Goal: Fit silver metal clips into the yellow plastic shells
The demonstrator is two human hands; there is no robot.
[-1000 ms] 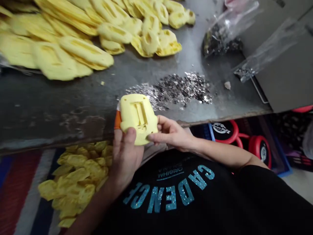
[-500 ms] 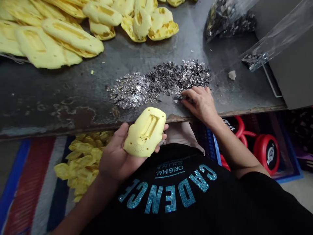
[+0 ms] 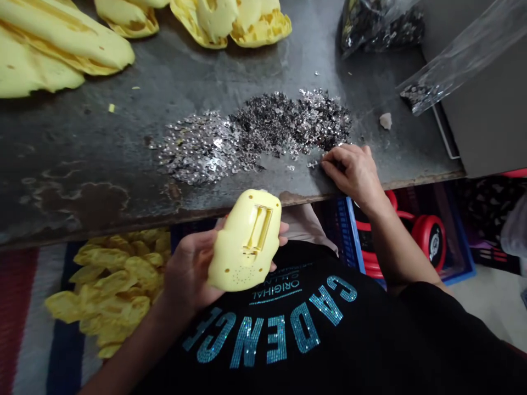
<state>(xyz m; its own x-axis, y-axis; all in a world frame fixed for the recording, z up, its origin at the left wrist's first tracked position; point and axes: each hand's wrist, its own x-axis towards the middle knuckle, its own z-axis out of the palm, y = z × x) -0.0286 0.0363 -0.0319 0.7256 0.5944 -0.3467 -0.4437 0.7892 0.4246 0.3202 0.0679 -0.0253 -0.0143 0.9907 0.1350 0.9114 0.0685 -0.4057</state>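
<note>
Item 1: yellow shell (image 3: 247, 241), hollowed face up, held in L hand (image 3: 193, 266) just off bench (image 3: 177, 77) near edge; long axis runs near-left to far-right.
Item 2: metal pcs. (image 3: 272, 123), loose heap on bench, far side of shell, far-left of R hand (image 3: 358, 173). R hand nearer, fingertips beside heap's near-right edge, fingers curled; pinch on a pc. or none, can't tell.
Obscured: most L fingers, under shell; R fingertips, partly. Cut off by frame: yellow shells far left, clear bag (image 3: 457, 66) far right.
</note>
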